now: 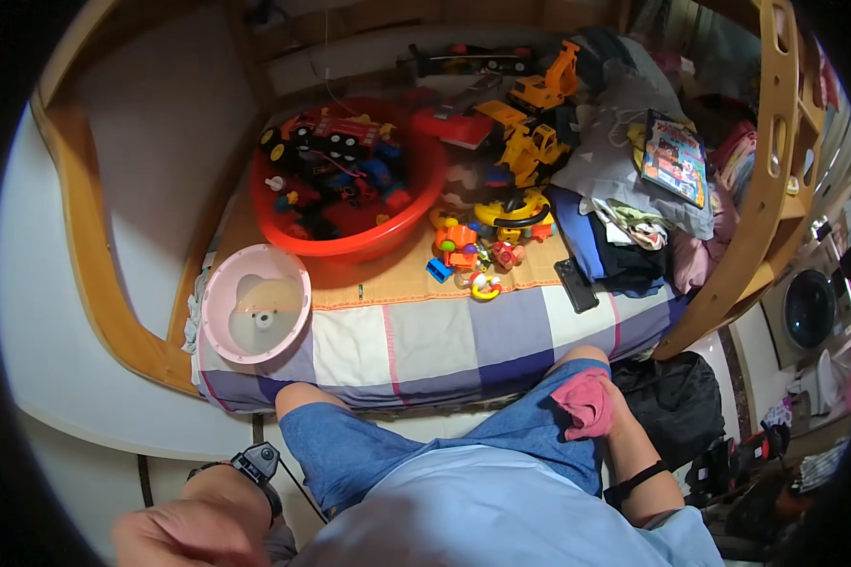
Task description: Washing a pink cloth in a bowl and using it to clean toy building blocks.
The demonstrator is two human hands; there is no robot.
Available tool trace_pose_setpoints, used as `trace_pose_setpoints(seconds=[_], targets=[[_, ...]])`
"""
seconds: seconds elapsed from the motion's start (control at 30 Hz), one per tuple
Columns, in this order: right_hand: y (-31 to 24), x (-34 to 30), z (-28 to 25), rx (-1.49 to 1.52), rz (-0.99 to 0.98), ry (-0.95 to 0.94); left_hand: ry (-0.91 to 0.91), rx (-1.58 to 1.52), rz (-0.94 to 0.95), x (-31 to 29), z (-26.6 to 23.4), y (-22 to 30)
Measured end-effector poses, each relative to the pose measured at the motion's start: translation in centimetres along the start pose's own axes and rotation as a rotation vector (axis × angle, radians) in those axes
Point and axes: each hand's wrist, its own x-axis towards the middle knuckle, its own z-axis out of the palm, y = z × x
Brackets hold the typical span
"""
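Checked bedding and a tan mat lie under a red tub heaped with toys, presumably to keep them together. Left of the tub sits a pale pink basin, probably for easy reach. Nearer the person than the tub, the right hand holds a pink cloth, apparently bunched for a compact grip. Whether the blurred left hand grips anything, I cannot tell.

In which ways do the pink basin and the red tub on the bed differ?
The pink basin is pale and smaller; the red tub is brighter and larger. The basin shows a bear face inside, while the tub holds a heap of toys. The basin stands nearer to the person than the tub. Both are round and open on top.
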Motion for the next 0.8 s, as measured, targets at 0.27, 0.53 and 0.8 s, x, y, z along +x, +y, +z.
trace_pose_setpoints(seconds=[0.27,0.53,0.8], targets=[[2.9,2.1,-3.5,0.489,0.058,-0.023,-0.172,-0.057,0.094,1.0,-0.4,-1.4],[2.4,1.5,-2.7,0.372,0.044,0.064,0.165,-0.17,0.105,-0.1,0.7,-1.6],[2.5,1.0,-2.9,-0.496,-0.169,-0.027,-0.615,-0.035,0.163,0.3,1.1,-0.9]])
